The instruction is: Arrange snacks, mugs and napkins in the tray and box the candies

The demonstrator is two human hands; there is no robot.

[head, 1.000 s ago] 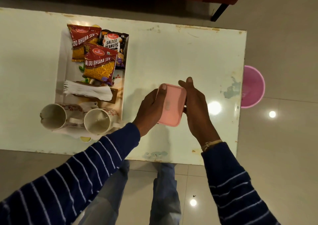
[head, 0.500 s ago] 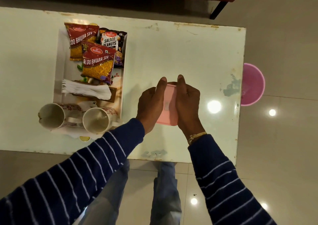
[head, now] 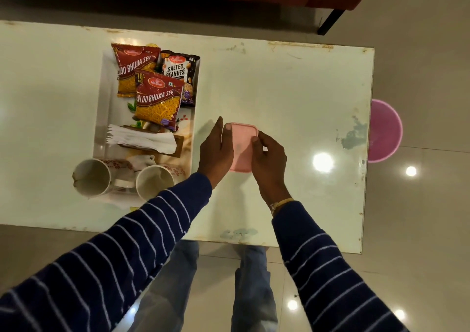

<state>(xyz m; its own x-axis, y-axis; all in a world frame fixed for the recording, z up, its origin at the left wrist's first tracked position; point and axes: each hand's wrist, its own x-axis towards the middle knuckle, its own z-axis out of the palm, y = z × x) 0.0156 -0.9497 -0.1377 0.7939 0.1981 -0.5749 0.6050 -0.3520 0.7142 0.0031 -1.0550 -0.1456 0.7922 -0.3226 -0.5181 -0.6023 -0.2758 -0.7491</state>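
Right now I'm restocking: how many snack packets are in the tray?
3: two red Aloo Bhujia Sev packets overlapping, one dark Salted Peanuts packet beside them. More may hide underneath.

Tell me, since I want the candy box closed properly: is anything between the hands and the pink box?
Nothing visible. The left hand and right hand both already hold the pink box from either side on the table, thumbs on its lid.

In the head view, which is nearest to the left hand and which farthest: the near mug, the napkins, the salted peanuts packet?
Measured from the left hand:
1. Near mug, lying at the tray's near end, left of the hand.
2. Napkins, mid-tray, farther left.
3. Salted peanuts packet, at the tray's far end.
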